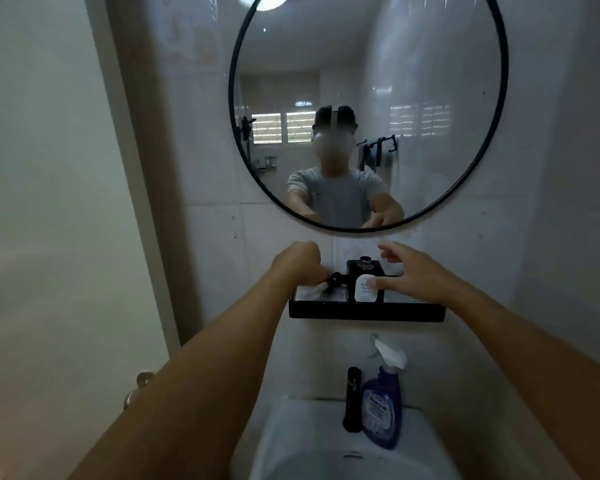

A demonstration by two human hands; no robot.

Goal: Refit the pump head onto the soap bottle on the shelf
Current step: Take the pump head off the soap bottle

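The soap bottle (365, 284) stands on the black shelf (364, 311) under the round mirror (368, 109). It is a squat black bottle with a white label, and its metal threaded neck is bare at the top. The pump head (92, 281) lies at its nine o'clock, dark with a pale dip tube trailing away towards the shelf's nine o'clock end.

Our left hand (300, 259) is curled into a fist over the pump head and seems to pinch it, though we cannot tell how firmly. Our right hand (407, 275) is spread open at the bottle's three o'clock, thumb across the label, holding nothing yet.

We judge the risks to be these: the long tube may catch the neck rim and bend, a loose steadying hand may let the bottle tip towards the sink (343, 445) at six o'clock, and the threads may cross if the head goes on tilted.
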